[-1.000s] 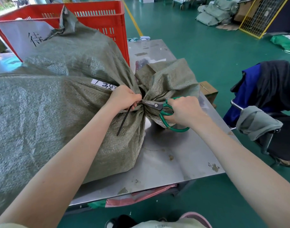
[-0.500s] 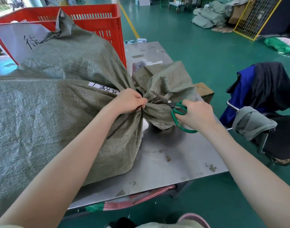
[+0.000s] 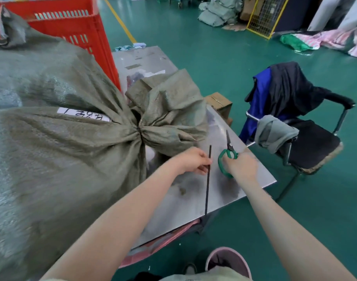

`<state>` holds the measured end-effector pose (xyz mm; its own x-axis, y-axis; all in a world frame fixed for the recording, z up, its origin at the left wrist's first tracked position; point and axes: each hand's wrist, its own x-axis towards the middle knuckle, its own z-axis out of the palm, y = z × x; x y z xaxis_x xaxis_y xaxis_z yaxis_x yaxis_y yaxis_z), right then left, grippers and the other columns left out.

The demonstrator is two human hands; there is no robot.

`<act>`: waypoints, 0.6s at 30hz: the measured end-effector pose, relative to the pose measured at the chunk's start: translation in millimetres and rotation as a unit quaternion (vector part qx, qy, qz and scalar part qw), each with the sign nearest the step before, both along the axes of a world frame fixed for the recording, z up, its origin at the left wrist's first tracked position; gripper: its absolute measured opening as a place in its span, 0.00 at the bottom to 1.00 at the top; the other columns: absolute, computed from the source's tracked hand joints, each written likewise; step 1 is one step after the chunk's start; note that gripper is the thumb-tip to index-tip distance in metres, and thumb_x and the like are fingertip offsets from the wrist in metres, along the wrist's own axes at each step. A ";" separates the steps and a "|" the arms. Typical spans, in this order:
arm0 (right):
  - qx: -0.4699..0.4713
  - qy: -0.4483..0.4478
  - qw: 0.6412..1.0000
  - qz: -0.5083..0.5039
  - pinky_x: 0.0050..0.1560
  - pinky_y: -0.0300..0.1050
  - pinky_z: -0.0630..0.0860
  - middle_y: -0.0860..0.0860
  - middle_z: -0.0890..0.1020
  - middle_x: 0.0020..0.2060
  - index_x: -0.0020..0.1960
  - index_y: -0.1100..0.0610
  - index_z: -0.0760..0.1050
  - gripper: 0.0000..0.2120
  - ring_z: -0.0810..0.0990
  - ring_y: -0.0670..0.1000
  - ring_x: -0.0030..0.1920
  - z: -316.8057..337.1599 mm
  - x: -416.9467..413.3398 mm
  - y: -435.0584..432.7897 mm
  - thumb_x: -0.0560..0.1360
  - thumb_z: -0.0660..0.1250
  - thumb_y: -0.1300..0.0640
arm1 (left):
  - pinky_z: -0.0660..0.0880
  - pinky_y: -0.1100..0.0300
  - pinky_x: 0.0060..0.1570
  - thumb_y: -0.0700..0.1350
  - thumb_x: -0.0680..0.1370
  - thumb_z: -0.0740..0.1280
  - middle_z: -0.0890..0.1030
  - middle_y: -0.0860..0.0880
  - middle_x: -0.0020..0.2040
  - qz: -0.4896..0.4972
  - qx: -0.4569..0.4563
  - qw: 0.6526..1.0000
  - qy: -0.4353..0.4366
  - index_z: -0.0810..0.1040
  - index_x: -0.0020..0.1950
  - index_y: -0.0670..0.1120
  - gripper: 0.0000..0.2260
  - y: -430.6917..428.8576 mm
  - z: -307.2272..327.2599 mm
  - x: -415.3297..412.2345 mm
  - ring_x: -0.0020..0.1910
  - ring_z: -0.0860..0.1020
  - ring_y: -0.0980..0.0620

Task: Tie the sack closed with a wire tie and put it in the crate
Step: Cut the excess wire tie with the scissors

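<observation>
While left hand (image 3: 190, 161) pinches strip (image 3: 207, 180), seemingly tie offcut; near-vertical.

sack (image 3: 52, 159) cut off left, label (image 3: 83, 114) writing unreadable

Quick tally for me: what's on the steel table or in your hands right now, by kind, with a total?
Sacks: 2, the tied sack and a second sack behind it
Crates: 1, the red crate
Scissors: 1, green scissors in the right hand
Tie strips: 1, a black strip pinched by the left hand
Total: 5
</observation>
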<state>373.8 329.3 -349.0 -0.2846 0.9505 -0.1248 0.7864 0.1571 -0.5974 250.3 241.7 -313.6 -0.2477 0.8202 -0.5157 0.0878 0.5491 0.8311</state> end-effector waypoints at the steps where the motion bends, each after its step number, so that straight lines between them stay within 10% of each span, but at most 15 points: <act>1: -0.018 -0.019 1.000 0.010 0.35 0.41 0.68 0.52 0.75 0.31 0.36 0.60 0.73 0.16 0.79 0.59 0.41 -5.4 -0.1 -1.1 0.74 0.64 0.49 | 0.75 0.72 0.24 0.37 0.79 0.60 0.73 0.46 0.35 0.012 -0.008 1.000 -0.011 0.70 0.35 0.44 0.12 1.8 -9.3 2.0 0.21 0.75 0.61; 6: -0.070 -0.100 0.992 0.040 0.40 0.43 0.69 0.58 0.80 0.45 0.44 0.61 0.75 0.14 0.79 0.59 0.48 -5.2 -4.1 -0.1 0.74 0.64 0.49 | 0.74 0.70 0.22 0.35 0.79 0.60 0.72 0.47 0.33 0.126 -0.042 0.991 -0.021 0.69 0.34 0.45 0.14 19.5 -40.2 3.0 0.19 0.74 0.62; 13: -0.062 -0.141 0.985 0.074 0.25 0.39 0.63 0.51 0.69 0.29 0.30 0.56 0.62 0.16 0.74 0.55 0.38 7.0 -13.3 2.7 0.74 0.63 0.60 | 0.73 0.56 0.51 0.34 0.70 0.65 0.76 0.43 0.41 0.144 -0.032 0.989 0.021 0.68 0.32 0.48 0.13 36.3 -52.2 -7.0 0.42 0.75 0.48; 15: -0.042 -0.150 0.984 0.087 0.24 0.39 0.61 0.52 0.70 0.30 0.30 0.56 0.61 0.16 0.73 0.55 0.38 9.4 -15.7 3.3 0.74 0.63 0.61 | 0.70 0.56 0.60 0.35 0.69 0.65 0.76 0.40 0.49 0.138 -0.033 0.990 0.012 0.75 0.41 0.43 0.05 37.2 -52.8 -7.9 0.52 0.76 0.46; 18: -0.010 -0.147 0.983 0.108 0.28 0.40 0.65 0.54 0.74 0.34 0.33 0.60 0.70 0.11 0.74 0.56 0.39 15.9 -23.3 -1.4 0.74 0.62 0.62 | 0.73 0.50 0.64 0.32 0.73 0.62 0.77 0.38 0.56 0.136 -0.017 0.990 0.015 0.70 0.66 0.37 0.21 36.7 -45.4 -7.1 0.57 0.77 0.43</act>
